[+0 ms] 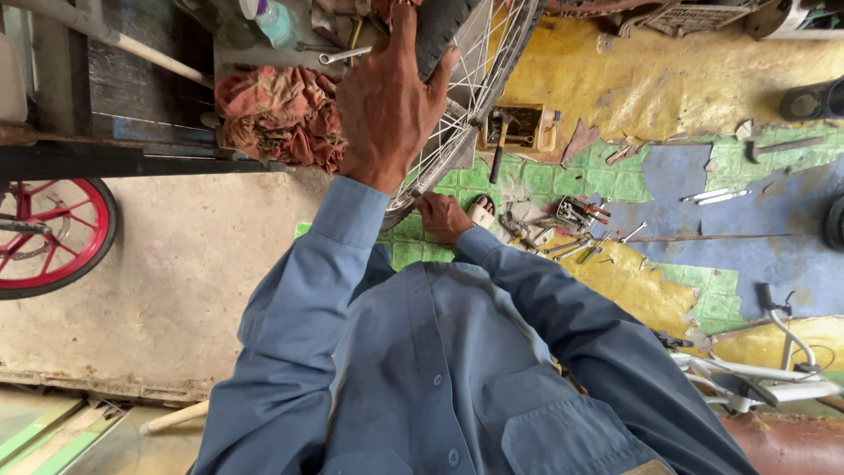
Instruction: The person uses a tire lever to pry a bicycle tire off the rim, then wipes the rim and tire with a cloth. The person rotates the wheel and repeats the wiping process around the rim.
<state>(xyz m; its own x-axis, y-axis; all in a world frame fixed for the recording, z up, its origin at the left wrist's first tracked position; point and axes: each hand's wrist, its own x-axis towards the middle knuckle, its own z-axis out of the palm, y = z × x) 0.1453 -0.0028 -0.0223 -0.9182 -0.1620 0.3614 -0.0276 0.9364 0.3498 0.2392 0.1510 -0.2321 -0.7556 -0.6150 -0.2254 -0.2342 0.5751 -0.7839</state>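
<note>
A spoked bicycle wheel (479, 70) with a black tyre (437, 31) stands upright in front of me. My left hand (387, 101) grips the tyre near its top, fingers wrapped over the tread. My right hand (442, 216) is lower, closed around the wheel's rim at its bottom edge. Both arms wear blue sleeves.
A reddish rag (280, 114) lies on a dark bench, with a wrench (345, 55) beside it. A hammer (499, 141) and loose tools (576, 230) lie on the painted floor. A red wheel (48, 237) stands at left; a white bicycle frame (756, 378) at right.
</note>
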